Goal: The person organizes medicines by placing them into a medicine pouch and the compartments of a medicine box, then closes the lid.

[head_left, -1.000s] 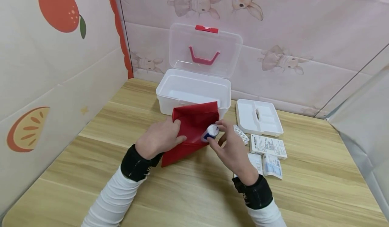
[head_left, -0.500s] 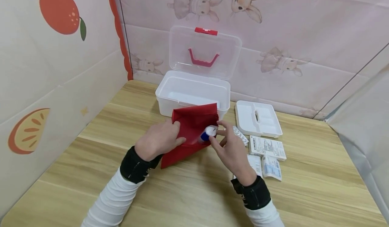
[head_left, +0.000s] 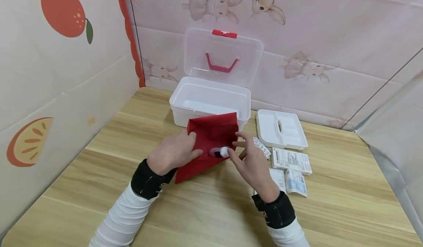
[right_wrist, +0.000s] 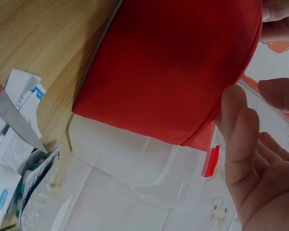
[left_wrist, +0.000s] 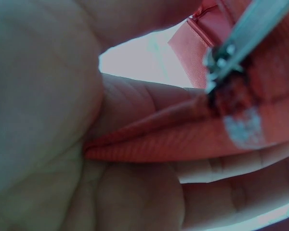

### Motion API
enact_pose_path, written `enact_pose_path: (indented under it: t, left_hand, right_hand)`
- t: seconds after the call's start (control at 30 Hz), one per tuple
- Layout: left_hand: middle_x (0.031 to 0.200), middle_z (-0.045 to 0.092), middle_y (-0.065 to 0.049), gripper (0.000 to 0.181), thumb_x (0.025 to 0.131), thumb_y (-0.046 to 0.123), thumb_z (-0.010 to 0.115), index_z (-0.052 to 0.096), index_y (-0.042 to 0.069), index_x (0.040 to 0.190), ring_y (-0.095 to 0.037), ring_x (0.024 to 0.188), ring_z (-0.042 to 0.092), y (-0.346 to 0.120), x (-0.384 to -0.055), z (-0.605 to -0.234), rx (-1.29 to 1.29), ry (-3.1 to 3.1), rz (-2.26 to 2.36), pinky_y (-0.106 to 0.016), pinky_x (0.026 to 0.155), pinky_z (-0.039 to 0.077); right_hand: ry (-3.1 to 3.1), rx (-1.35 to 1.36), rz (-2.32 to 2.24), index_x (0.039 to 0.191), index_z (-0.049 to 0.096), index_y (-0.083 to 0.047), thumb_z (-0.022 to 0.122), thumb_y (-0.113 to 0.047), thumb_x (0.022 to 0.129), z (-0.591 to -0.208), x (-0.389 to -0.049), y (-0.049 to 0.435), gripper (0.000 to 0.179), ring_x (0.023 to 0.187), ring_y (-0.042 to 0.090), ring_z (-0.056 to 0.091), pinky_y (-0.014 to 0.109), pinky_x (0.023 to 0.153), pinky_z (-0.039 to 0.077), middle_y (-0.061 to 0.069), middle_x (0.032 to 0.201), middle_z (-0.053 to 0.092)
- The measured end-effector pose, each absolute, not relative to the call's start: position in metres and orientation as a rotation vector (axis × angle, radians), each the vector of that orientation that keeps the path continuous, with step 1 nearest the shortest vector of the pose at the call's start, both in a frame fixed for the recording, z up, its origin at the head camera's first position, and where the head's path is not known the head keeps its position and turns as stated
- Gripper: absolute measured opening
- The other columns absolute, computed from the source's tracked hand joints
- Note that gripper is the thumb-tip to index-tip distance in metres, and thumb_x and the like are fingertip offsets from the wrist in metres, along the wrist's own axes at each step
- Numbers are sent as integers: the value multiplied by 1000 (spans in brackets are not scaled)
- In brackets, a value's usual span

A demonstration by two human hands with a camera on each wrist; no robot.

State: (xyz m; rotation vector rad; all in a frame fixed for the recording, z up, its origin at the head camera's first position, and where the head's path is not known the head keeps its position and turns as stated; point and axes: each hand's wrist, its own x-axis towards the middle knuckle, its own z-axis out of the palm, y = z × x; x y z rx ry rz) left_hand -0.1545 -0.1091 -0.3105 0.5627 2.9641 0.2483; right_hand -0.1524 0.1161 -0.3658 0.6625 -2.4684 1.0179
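Observation:
A red zippered pouch (head_left: 195,171) stands with its mouth spread on the wooden table. My left hand (head_left: 172,153) grips the pouch's left edge, its thumb inside the mouth; the left wrist view has the red fabric (left_wrist: 149,142) between thumb and fingers. Inside the opening lies a small clear bottle (head_left: 218,152) with a dark blue label and white cap. Close to its cap, at the pouch's right edge, is my right hand (head_left: 249,162) with loosely bent fingers. The right wrist view has its fingertips by the zipper, thumb apart, nothing pinched; the bottle is hidden there.
Behind the pouch is a white storage box (head_left: 180,111) with its clear lid (head_left: 195,56) raised. To the right are a white divided tray (head_left: 281,144), a blister pack (head_left: 261,147), a medicine box (head_left: 291,161) and a sachet (head_left: 295,182). Printed cloth walls (head_left: 82,93) surround the table.
The bottle has gone from my right fingers down into the pouch, tipping over to the left and lying on its side. My right hand has let it go; the left hand keeps its place.

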Motion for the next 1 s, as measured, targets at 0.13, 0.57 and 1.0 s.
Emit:
enact_pose_path:
  t: [0.13,0.57,1.0]
  left_hand:
    - [88,54,-16,44,83,35,64,52,-1,105,-20,65,52,-109,-154,-310,560,2960,252,-29,51,49]
    - [90,56,-16,44,82,33,67,52,-1,106,-20,67,52,-107,-154,-310,553,2961,261,-31,53,51]
    - [89,55,-16,44,83,34,65,52,-1,105,-19,64,52,-107,-153,-309,551,2970,245,-29,49,49]
  right_hand:
    - [-2481,664,1013,124,42,-9,67,-16,82,-366,-152,116,49,48,6,49,26,36,41,15,99,70]
    - [-2493,837,962,113,52,-9,67,-14,82,-368,-147,107,35,56,6,51,24,47,47,5,92,69]
    - [-2570,807,791,94,64,-16,64,-17,85,-371,-143,100,10,67,13,51,28,54,48,-2,78,63]
